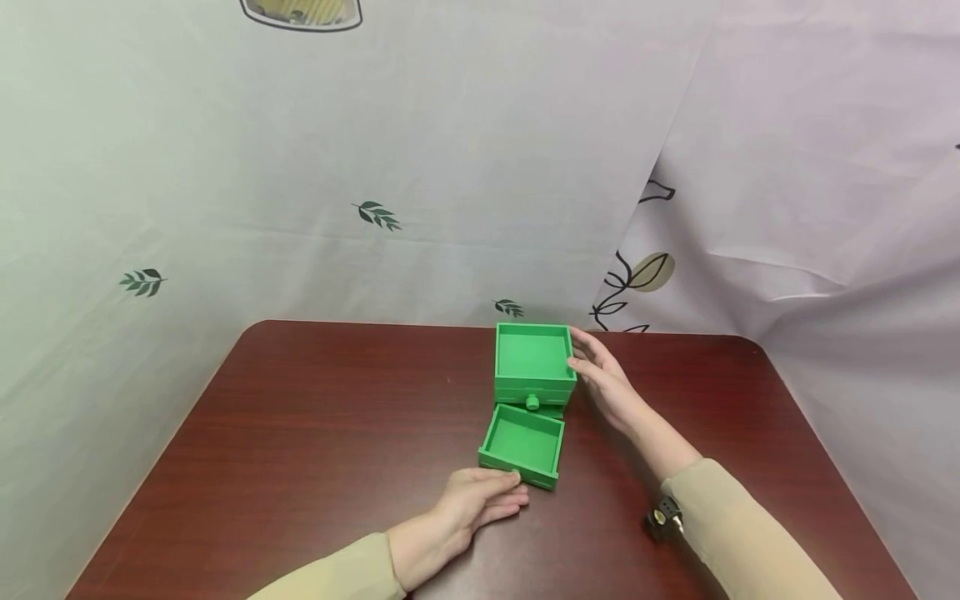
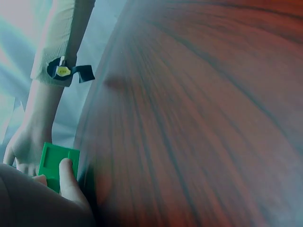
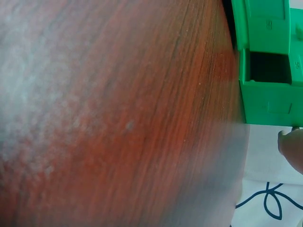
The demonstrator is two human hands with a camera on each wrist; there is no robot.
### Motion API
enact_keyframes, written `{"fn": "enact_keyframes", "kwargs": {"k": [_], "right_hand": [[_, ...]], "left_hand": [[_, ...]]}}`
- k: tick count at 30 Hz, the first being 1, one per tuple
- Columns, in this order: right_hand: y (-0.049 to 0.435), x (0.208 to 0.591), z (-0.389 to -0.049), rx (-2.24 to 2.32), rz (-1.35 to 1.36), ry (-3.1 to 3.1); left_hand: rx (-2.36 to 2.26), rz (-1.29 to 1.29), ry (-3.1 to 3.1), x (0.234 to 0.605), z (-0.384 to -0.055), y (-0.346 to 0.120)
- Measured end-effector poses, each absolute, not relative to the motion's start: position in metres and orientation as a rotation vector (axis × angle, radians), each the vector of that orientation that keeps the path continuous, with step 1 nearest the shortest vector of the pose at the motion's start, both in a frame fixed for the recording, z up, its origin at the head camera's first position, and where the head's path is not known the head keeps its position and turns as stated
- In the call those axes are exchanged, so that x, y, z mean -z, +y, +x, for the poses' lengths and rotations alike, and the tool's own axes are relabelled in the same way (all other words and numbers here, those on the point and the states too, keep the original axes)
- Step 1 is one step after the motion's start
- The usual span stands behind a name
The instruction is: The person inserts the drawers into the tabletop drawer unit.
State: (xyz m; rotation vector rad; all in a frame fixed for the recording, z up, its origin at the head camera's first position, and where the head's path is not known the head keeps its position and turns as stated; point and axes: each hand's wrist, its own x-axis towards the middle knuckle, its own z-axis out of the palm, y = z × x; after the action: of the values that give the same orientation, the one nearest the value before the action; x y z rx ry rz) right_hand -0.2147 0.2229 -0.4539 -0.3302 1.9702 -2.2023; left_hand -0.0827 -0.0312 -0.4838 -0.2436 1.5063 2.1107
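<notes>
A small green drawer box [image 1: 533,354] with an open tray top stands toward the back of the table, its upper drawer closed with a round knob [image 1: 532,402]. Below, the lower drawer [image 1: 525,442] is out in front, turned at an angle to the box, with nothing inside. My left hand [image 1: 476,504] touches this drawer's front, fingers fairly straight; in the left wrist view the thumb [image 2: 67,177] lies against the green face. My right hand [image 1: 607,379] holds the box's right side, thumb at the rim and fingers toward the back. The right wrist view shows a dark opening in the box's side [image 3: 270,66].
The dark red wooden table [image 1: 337,433] has rounded back corners. A pale curtain [image 1: 450,167] printed with leaves hangs close behind its back edge. A dark strap with a small device [image 1: 663,517] is on the right sleeve.
</notes>
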Motion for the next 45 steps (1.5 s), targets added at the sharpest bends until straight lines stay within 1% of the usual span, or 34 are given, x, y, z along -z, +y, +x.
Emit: {"fn": "enact_keyframes", "kwargs": {"k": [9,17,45], "right_hand": [[0.223,0.454,-0.215,2.198,-0.340,1.980],[0.223,0.454,-0.217,2.198,-0.345,1.989],[0.222,0.454,-0.216,2.205,-0.326,1.988]], "left_hand": [[-2.165,-0.336,1.491,0.486,-0.082,-0.006],[-2.190,-0.361,1.477,0.485,-0.084,0.006],[-2.247,-0.384,1.445,0.481,-0.082,0.010]]}}
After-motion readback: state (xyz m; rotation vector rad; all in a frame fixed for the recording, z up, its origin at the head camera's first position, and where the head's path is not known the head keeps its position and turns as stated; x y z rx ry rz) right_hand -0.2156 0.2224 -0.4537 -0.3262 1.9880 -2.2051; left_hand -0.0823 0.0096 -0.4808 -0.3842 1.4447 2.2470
